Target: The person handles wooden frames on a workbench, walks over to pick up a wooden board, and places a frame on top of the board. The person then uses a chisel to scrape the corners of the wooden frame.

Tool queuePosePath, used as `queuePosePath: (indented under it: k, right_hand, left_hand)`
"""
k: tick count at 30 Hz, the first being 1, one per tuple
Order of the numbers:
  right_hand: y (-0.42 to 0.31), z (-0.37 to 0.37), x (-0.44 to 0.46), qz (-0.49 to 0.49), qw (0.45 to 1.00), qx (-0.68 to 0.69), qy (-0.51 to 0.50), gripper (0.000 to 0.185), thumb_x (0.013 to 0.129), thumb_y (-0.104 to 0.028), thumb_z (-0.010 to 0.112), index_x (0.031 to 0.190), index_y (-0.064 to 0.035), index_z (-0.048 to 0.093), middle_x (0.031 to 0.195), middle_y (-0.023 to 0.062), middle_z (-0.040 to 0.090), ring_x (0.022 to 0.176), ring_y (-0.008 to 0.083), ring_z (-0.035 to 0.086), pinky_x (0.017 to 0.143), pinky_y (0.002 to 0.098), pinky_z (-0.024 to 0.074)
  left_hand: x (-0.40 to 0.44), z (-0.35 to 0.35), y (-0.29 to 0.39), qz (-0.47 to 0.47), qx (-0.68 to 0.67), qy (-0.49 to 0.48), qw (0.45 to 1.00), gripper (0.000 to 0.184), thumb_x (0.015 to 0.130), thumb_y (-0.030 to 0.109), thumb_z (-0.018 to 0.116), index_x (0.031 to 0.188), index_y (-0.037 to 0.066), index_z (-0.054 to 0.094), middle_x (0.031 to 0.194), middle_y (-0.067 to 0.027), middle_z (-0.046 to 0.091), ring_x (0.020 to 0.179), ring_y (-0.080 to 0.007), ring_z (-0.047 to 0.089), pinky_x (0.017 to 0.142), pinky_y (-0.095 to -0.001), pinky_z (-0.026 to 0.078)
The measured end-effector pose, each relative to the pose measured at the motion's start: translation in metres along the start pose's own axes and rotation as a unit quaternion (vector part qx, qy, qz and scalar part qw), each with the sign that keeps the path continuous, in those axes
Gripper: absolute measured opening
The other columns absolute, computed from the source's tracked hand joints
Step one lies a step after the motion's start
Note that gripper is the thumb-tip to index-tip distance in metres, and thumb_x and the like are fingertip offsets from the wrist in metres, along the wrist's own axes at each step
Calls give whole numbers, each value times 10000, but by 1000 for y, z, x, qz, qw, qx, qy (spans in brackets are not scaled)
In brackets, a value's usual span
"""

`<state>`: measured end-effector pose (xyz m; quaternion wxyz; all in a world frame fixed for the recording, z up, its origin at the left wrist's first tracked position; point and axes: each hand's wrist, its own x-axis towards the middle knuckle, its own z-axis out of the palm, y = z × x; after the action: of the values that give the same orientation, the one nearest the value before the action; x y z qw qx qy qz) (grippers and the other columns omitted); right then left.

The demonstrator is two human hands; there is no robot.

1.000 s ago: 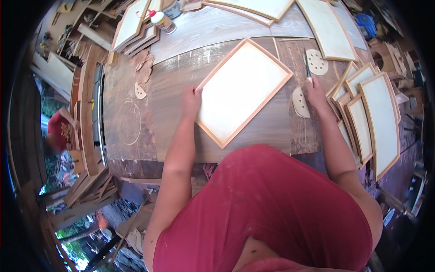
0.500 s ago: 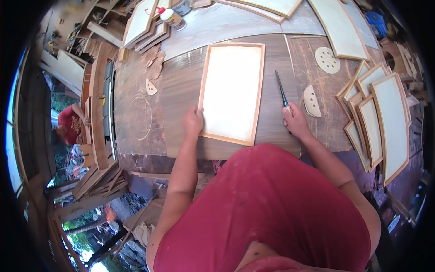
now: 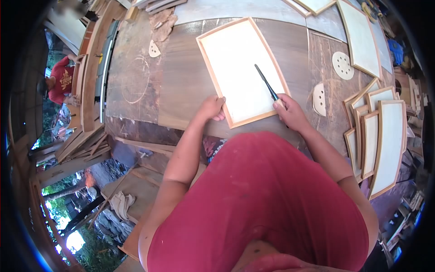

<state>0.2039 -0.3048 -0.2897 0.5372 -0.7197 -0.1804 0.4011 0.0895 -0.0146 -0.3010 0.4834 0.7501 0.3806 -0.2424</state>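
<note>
A white panel with a raised wooden rim, like a shallow tray (image 3: 242,72), lies tilted at an angle in front of me. My left hand (image 3: 211,109) grips its left edge near the close corner, thumb on the rim and fingers curled below. My right hand (image 3: 291,112) is closed around a slim dark file-like tool (image 3: 266,83) with a pale handle; its exact kind is unclear. The tool's shaft slants up and left over the white surface, and I cannot tell whether it touches. This hand is beside the tray's right close corner.
Several similar framed panels (image 3: 387,140) are stacked on the right of the worktable (image 3: 186,86). A round sanding disc (image 3: 343,65) and a folded one (image 3: 319,99) lie nearby, with a small disc piece (image 3: 154,49) to the left. Another person (image 3: 61,81) in red stands at far left.
The tray has turned counterclockwise, its far end swinging left. My right hand has come to its right edge, with the tool now over the panel. The camera view has shifted.
</note>
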Motion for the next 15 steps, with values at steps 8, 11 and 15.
queuePosePath:
  k: [8,11,15]
  right_hand:
    - [5,-14,-6,-28,995,-92,16,344,934,-224,600,1180,16,573,1030,164,655,978,243,617,865,350,464]
    - [4,-18,-12,-4,995,-98,6,353,928,-238,614,1181,6,578,1043,166,655,976,256,619,872,357,467]
    - [2,-19,-20,4,991,-123,-49,359,922,-247,631,1175,3,580,1027,160,655,971,251,619,871,354,468]
  left_hand:
    - [16,2,18,7,18,12,1000,412,971,385,526,933,-18,608,808,-145,709,659,-225,676,584,-341,546]
    - [77,-15,-8,117,49,252,959,533,923,432,577,1184,-31,547,1105,-252,656,1022,-363,635,897,-417,488]
    - [99,-36,34,125,65,317,938,728,924,411,561,1460,-20,323,1266,-295,578,1197,-395,563,1025,-427,418]
